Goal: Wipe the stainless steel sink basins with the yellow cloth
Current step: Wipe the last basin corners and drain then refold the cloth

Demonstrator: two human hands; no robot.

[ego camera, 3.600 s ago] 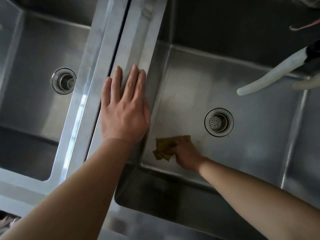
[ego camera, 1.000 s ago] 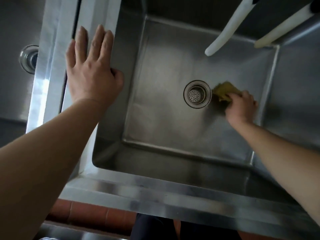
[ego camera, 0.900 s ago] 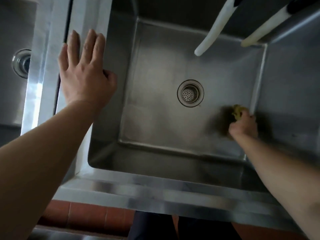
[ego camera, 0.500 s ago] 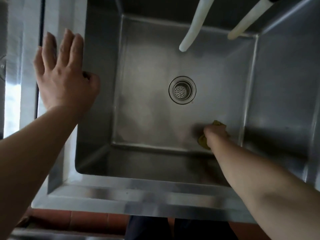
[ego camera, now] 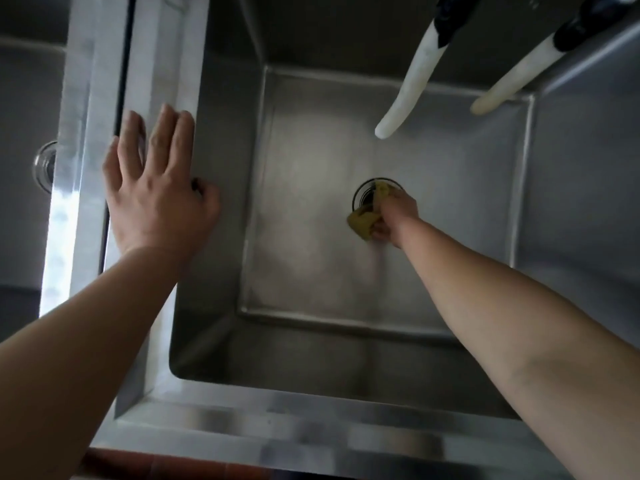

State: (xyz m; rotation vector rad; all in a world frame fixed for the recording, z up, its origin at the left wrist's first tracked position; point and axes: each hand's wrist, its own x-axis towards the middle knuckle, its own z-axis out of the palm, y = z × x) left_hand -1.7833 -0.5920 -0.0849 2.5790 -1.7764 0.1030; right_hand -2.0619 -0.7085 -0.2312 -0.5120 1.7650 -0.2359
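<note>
1. Brushed stainless steel front rim (ego camera: 311, 427) at 6 o'clock, flat, streaky reflections; strip of reddish-brown tile (ego camera: 156, 467) below it.
2. Deep square stainless steel sink basin (ego camera: 311, 271) fills centre; dull matte floor, creased corner folds, smooth walls.
3. Left hand (ego camera: 156, 195) at 9 o'clock, palm down and flat on the steel divider ledge (ego camera: 162, 64), fingers spread loosely and pointing to 12, thumb hooked over the basin edge; holds nothing.
4. Right hand (ego camera: 394, 216) at frame centre, slightly toward 3 o'clock, reaching down to the basin floor, fingers closed around the crumpled yellow cloth (ego camera: 363, 223).
5. Cloth is a wadded, soft lump, olive-yellow; long axis runs roughly 7 to 1 o'clock, upper end lying over the round metal drain strainer (ego camera: 362, 194), mostly covering it.
6. Second basin (ego camera: 24, 133) at 9 o'clock beyond the divider, its round drain (ego camera: 45, 166) partly visible.
7. Two white curved tube-like spouts (ego camera: 408, 88) (ego camera: 509, 81) at 1 o'clock, tapered, smooth, black collars on top, tips pointing to 7.
</note>
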